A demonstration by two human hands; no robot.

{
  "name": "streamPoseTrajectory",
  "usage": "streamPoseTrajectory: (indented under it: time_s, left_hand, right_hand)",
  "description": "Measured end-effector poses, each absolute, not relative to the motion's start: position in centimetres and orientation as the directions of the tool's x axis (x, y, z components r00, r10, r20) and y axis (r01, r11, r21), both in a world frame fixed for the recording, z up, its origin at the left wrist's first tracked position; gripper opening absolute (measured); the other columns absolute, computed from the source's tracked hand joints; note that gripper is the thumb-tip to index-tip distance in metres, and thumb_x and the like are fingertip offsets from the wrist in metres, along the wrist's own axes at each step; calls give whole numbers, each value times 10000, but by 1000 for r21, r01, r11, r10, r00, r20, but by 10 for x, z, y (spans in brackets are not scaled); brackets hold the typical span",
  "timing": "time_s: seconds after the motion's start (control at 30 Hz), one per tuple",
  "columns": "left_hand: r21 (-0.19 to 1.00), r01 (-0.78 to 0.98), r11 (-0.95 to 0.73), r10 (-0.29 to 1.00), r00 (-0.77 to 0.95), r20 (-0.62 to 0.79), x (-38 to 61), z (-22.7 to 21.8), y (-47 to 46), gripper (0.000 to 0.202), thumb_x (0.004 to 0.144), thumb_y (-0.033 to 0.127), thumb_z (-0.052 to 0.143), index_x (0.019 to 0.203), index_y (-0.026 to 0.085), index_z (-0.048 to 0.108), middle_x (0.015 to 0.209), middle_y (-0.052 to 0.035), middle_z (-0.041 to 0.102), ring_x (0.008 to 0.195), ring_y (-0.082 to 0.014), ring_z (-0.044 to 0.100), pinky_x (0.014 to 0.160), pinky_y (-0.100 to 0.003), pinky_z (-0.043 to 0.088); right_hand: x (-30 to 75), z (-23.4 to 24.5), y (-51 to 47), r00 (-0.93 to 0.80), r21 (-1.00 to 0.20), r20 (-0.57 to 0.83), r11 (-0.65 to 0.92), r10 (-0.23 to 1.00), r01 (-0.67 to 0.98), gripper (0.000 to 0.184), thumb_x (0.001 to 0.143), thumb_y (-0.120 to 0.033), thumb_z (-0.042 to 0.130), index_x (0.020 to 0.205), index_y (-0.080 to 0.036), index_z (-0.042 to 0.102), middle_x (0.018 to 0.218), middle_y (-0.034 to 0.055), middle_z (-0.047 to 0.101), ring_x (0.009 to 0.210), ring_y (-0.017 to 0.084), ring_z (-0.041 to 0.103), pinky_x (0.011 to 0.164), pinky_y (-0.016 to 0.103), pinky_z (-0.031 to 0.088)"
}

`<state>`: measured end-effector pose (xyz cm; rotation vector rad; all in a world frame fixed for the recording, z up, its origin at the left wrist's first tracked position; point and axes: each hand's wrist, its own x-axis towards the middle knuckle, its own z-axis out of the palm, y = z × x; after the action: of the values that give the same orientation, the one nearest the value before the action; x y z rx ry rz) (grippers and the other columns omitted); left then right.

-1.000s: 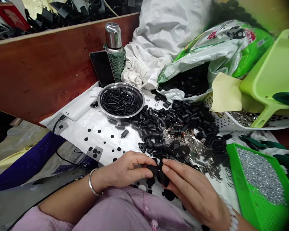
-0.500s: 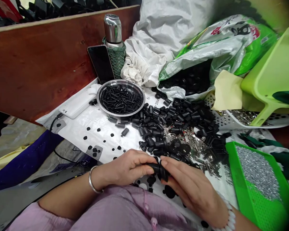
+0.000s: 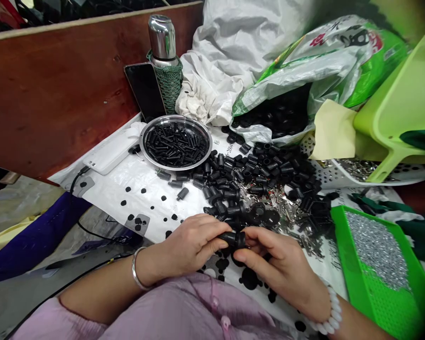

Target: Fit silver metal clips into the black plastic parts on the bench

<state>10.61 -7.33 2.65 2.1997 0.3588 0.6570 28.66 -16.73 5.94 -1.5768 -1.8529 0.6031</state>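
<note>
A black cylindrical plastic part (image 3: 230,238) with a wider collar at its right end lies between my two hands, low over the near edge of the table. My left hand (image 3: 196,241) pinches its left end between thumb and fingers. My right hand (image 3: 283,264) is curled at the collar end, its index finger on the collar and its thumb just below. The palm side of the right fingers is partly hidden. Just beyond my hands lies a pile of black ribbed plastic sleeves (image 3: 265,165), mixed with small metal pieces (image 3: 279,203).
A steel bowl (image 3: 210,146) holds black screw-like pieces. Behind it stand a phone (image 3: 145,89) and a thermos (image 3: 162,38). On the right are a green tray (image 3: 371,297) of silvery bits, a white perforated basket (image 3: 407,177) and an open bag (image 3: 386,66) of black parts.
My right hand has turned from lying flat along the part to curling its fingers round the collar, thumb now showing. My left hand keeps its pinch, and the collar sits straighter.
</note>
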Motion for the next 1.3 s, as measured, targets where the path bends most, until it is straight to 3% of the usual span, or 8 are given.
streamPoseTrajectory:
  time_s: [0.27, 0.4, 0.5, 0.6, 0.77, 0.9, 1.13, 1.3]
  left_hand:
    - [584, 33, -811, 418, 731, 540, 115, 16, -84, 226, 883, 178, 451, 1071, 80, 530, 870, -119, 625, 803, -195, 553, 747, -344, 475]
    - [812, 54, -581, 521, 791, 321, 112, 24, -80, 228, 886, 226, 445, 1022, 111, 588, 804, -78, 619, 727, -157, 541, 685, -287, 461]
    - [989, 94, -118, 494, 869, -23, 109, 29, -75, 229, 872, 284, 474, 931, 126, 629, 717, -34, 597, 652, -115, 529, 616, -230, 444]
    - [901, 191, 390, 296, 901, -319, 108, 27, -71, 287, 809, 383, 564, 824, 102, 622, 604, 1, 569, 518, -75, 516, 509, -183, 423]
    - [668, 236, 706, 63, 919, -390, 108, 18, -72, 439, 637, 519, 694, 694, 96, 588, 525, 25, 529, 381, -49, 413, 415, -215, 462]
    - [807, 157, 570, 226, 914, -338, 107, 24, -77, 351, 759, 436, 619, 818, 90, 624, 581, 15, 538, 468, -60, 474, 507, -204, 465]
    - [977, 105, -188, 468, 884, -4, 107, 32, -80, 251, 890, 272, 433, 806, 123, 617, 674, -6, 527, 606, -93, 460, 577, -203, 383]
    - [966, 194, 172, 359, 900, -245, 107, 29, -77, 261, 882, 319, 452, 881, 108, 607, 647, 5, 531, 566, -84, 494, 546, -196, 414]
  right_hand:
    - [284, 57, -165, 5, -924, -361, -358, 933, 135, 283, 845, -432, 500, 742, -169, 488, 555, -15, 601, 384, 78, 545, 373, 176, 440]
    - [288, 53, -168, -12, -903, -27, -20, 1000, 430, 222, 832, -351, 566, 959, -172, 536, 690, 5, 627, 565, 110, 607, 506, 207, 517]
    - [295, 50, -170, -219, -641, 239, 323, 946, 697, 273, 847, -290, 559, 1085, -162, 523, 902, 75, 648, 770, 152, 634, 657, 254, 551]
    - [302, 48, -171, -446, -345, 355, 558, 822, 755, 289, 869, -202, 511, 1141, -105, 507, 1006, 141, 646, 917, 196, 623, 759, 315, 547]
    - [305, 51, -173, -594, -127, 402, 685, 697, 717, 271, 878, -134, 445, 1130, -90, 533, 1046, 159, 659, 969, 211, 626, 796, 345, 543]
    - [299, 53, -171, -443, -309, 388, 567, 808, 763, 294, 887, -242, 489, 1152, -114, 506, 978, 121, 682, 902, 177, 652, 752, 289, 557]
    - [290, 53, -171, -181, -641, 207, 273, 961, 717, 256, 858, -340, 539, 1057, -178, 536, 806, 32, 667, 639, 122, 638, 563, 210, 540]
    - [293, 50, -173, -331, -457, 296, 437, 896, 775, 292, 889, -256, 482, 1150, -125, 485, 962, 111, 658, 863, 176, 642, 722, 281, 557]
